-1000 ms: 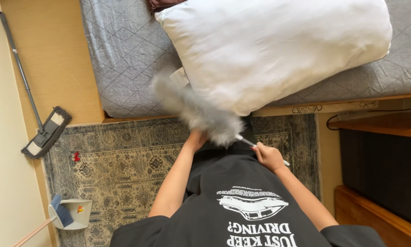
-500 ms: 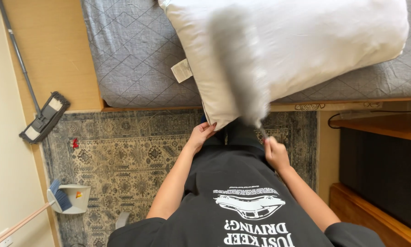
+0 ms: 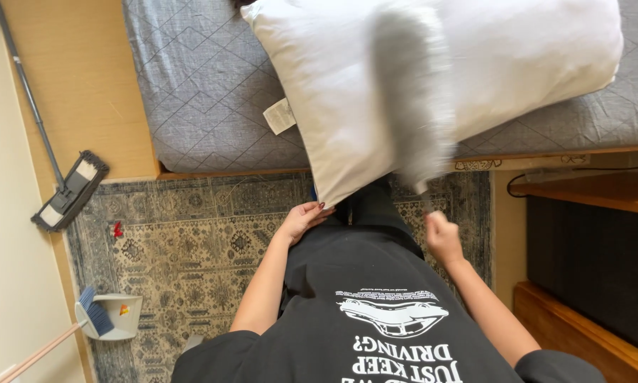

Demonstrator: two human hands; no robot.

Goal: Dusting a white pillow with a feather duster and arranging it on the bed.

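A big white pillow [image 3: 517, 64] lies on a grey quilted mattress [image 3: 205, 92], its near corner hanging over the bed's edge. My left hand [image 3: 303, 218] touches that corner from below, fingers curled at the fabric. My right hand [image 3: 443, 237] is closed around the thin handle of a grey fluffy duster [image 3: 414, 92]. The duster's head is blurred with motion and stands upright across the middle of the pillow. My black printed shirt fills the bottom of the view.
A patterned rug [image 3: 184, 241] covers the floor by the bed, with a small red object [image 3: 117, 229] on it. A flat mop [image 3: 69, 191] lies at the left. A dustpan with a brush [image 3: 109, 317] sits lower left. A dark wooden cabinet [image 3: 595, 248] stands at the right.
The duster has swung from low at the pillow's left edge up and across the pillow to the right. My right hand moved slightly right. My left hand stays at the pillow corner.
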